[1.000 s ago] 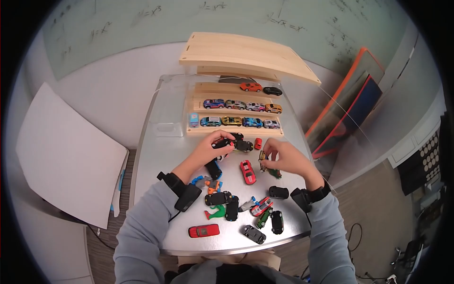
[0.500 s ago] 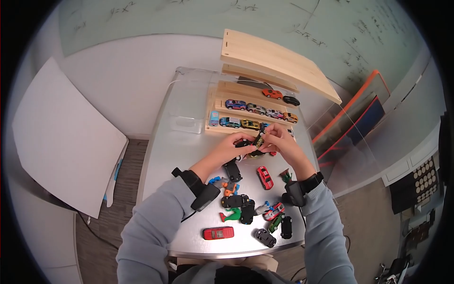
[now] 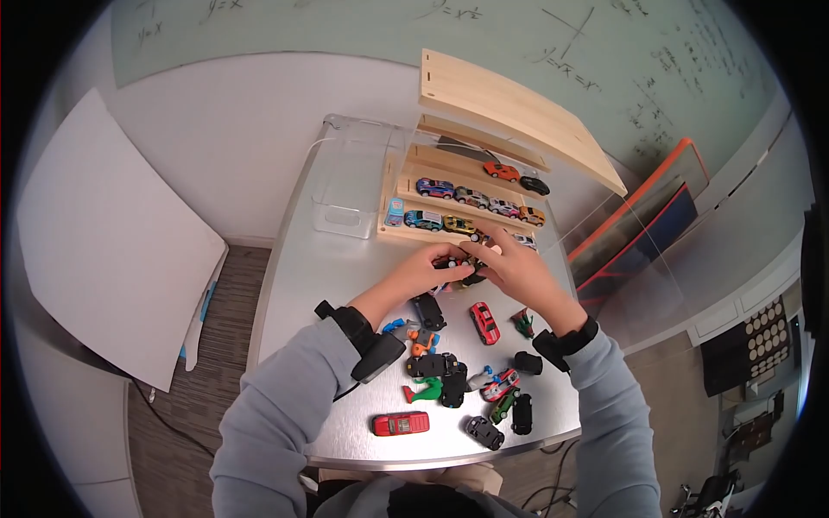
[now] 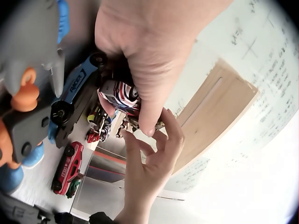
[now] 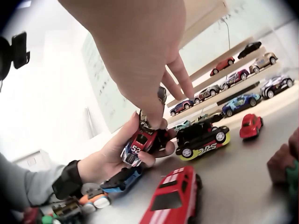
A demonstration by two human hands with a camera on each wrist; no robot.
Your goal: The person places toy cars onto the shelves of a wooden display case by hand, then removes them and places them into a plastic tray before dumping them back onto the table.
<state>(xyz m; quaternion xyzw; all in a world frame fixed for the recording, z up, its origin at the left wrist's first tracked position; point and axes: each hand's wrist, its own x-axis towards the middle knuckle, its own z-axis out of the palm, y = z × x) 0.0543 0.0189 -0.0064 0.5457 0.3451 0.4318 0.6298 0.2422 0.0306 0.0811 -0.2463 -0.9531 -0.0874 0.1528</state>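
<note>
My left hand grips a red, white and blue toy car marked 52. Against it, my right hand pinches a small patterned toy car between thumb and fingers, mostly hidden by them. The two hands meet in front of a tiered wooden rack. Just beside them an upturned black and yellow toy car lies on the table, with a small red car farther right. Nearer me is a red car with white stripes.
Rows of toy cars stand on the rack's tiers, under a raised wooden board. A clear plastic bin sits to its left. Toward the front edge lie several upturned cars, toy figures and a red car.
My right hand has come left and forward from the table's right side, carrying the patterned car up to my left hand. The head view has shifted, so the rack appears farther right.
</note>
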